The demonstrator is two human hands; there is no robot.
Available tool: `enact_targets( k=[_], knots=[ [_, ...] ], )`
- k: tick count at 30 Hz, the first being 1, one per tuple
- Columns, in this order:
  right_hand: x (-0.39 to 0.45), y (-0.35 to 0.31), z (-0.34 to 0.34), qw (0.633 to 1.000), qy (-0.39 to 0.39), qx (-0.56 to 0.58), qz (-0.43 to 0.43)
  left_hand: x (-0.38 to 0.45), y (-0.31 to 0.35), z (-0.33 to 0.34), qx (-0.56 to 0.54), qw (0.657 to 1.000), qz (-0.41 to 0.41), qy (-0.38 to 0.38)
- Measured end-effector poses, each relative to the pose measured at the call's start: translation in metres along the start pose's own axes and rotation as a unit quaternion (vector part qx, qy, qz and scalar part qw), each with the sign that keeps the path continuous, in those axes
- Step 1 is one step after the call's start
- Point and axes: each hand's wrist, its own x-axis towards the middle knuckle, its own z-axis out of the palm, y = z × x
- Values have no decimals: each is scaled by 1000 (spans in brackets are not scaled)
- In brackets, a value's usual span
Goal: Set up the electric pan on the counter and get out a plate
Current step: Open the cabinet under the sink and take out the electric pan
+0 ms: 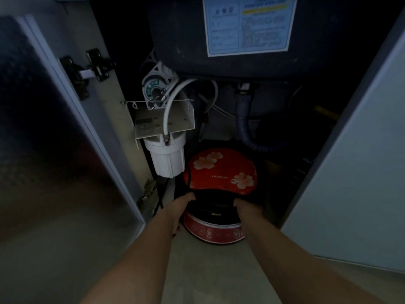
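Note:
The electric pan point(221, 172) is round, with a red lid printed with pale flowers and a red control band at the front. It sits on the floor of a dark under-sink cabinet. My left hand point(182, 207) grips its left side, fingers curled under the black rim. My right hand point(246, 208) grips the right side the same way. No plate is in view.
Both cabinet doors stand open: the left door point(54, 128) and the right door point(355, 172). A white water filter point(165, 156) with a hose hangs just left of the pan. A grey corrugated drain hose point(245, 128) and a dark sink basin point(241, 40) hang above.

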Motion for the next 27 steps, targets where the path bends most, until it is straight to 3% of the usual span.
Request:
enact_targets(
  k=[6, 11, 23, 27],
  knots=[
    [19, -16, -11, 998, -19, 55, -22, 14, -3, -8, -7, 999, 48, -22],
    [-80, -55, -28, 983, -99, 143, -53, 27, -9, -13, -31, 998, 41, -22],
    [-102, -27, -37, 957, -162, 240, -10, 34, -32, -29, -91, 991, 92, -33],
    [-115, -20, -39, 960, -178, 218, -2, 24, -43, -35, -72, 992, 89, -53]
  ],
)
